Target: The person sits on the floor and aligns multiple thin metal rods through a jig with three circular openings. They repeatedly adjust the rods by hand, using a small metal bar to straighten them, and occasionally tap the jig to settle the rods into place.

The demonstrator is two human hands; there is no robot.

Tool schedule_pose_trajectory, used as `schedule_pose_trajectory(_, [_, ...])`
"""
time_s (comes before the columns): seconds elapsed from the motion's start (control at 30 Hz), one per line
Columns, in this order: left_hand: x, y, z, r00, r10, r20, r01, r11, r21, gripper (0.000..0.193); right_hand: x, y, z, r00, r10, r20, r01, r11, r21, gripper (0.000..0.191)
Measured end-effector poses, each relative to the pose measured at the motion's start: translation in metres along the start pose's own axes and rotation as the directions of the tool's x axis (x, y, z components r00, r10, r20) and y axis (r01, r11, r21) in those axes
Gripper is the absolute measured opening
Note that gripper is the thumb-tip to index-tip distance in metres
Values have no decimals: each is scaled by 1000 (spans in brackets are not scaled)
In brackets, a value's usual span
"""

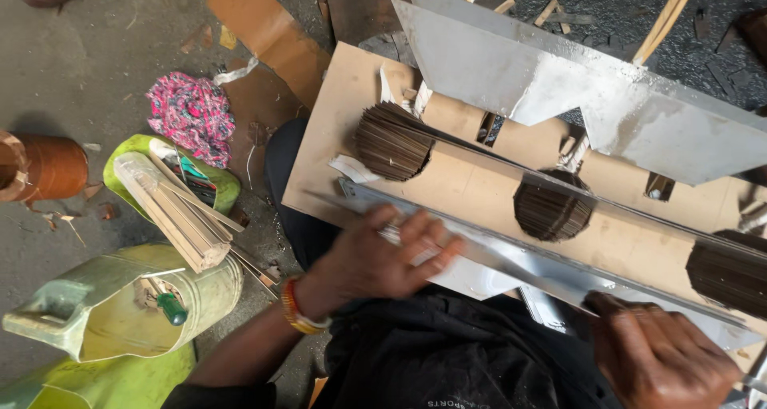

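Observation:
A tan board [471, 185] with round holes lies across my lap. Dark bundles of thin sticks [393, 143] fill the holes, another bundle [553, 209] near the middle. A long grey metal strip [551, 269] lies along the board's near edge. My left hand [383, 257] presses flat on the strip's left part, fingers spread; a beaded band circles the wrist. My right hand [659, 353] closes around the strip's right part at the lower right. A notched sheet of grey metal [575, 81] stands along the board's far side.
On the floor at left: a green cut can [120, 313] holding a green-handled screwdriver [170, 307], a bundle of pale wooden sticks [172, 209] in a green container, a pink patterned cloth [192, 113], a brown roll [44, 169]. Cardboard pieces [268, 33] and wood scraps lie beyond.

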State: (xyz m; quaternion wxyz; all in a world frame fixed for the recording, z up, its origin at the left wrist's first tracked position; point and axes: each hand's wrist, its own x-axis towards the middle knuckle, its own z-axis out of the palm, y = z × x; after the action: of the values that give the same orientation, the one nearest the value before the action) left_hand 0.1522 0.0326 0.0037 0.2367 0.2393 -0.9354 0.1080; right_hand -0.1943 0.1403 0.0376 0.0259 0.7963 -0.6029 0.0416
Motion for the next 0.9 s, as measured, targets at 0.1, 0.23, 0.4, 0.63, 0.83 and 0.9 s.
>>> schedule_pose_trajectory(0.1, [-12, -54, -26, 968, -251, 3, 251, 968, -6, 29, 13, 10, 3, 997, 60, 44, -58, 997, -52, 18])
schedule_pose_trajectory(0.23, [-2, -109, -28, 923, -353, -150, 341, 934, -104, 21, 45, 8, 7, 992, -3, -126, -2, 999, -38, 12])
schedule_pose_trajectory(0.4, [25, -127, -34, 891, -439, -119, 416, 892, -177, 24, 78, 4, 1, 984, 39, -173, -41, 999, -9, 20])
schedule_pose_trajectory(0.63, [37, -127, -41, 876, -471, -103, 448, 875, -186, 24, 93, 3, -2, 985, 31, -169, -25, 999, 40, 22])
schedule_pose_trajectory(0.83, [31, -128, -37, 862, -490, -128, 464, 866, -188, 25, 96, -4, -6, 976, -7, -217, 6, 1000, -3, 20])
schedule_pose_trajectory(0.9, [29, -128, -37, 863, -488, -134, 463, 868, -182, 26, 98, -8, -11, 976, -6, -217, 3, 1000, -18, 21])
